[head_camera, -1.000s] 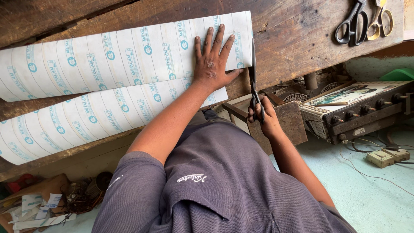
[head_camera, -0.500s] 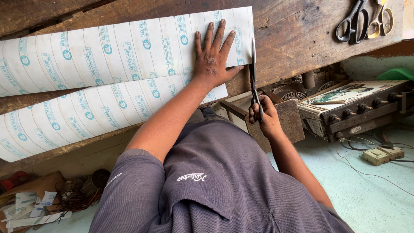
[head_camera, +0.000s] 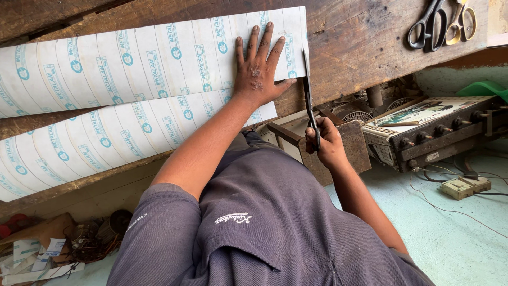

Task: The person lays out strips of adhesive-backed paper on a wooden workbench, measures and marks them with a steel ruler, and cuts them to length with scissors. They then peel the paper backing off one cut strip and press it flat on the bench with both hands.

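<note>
A long white sheet (head_camera: 132,63) printed with blue round marks lies on a worn wooden table (head_camera: 360,47). A second strip of the same sheet (head_camera: 106,137) lies nearer to me. My left hand (head_camera: 260,71) is pressed flat, fingers spread, on the sheet's right end. Just below the table edge, my right hand (head_camera: 325,143) grips the handles of dark scissors (head_camera: 309,100). The blades point up along the sheet's right edge.
Black scissors (head_camera: 426,24) and brass-handled scissors (head_camera: 460,21) lie at the table's far right. Below stand an old device with knobs (head_camera: 439,137), a small beige box with wires (head_camera: 465,186), and a brown board (head_camera: 344,153). Scraps and clutter (head_camera: 47,249) sit at lower left.
Almost nothing differs. My left hand stays flat on the sheet, and the scissors remain at its right edge, shifted only very slightly.
</note>
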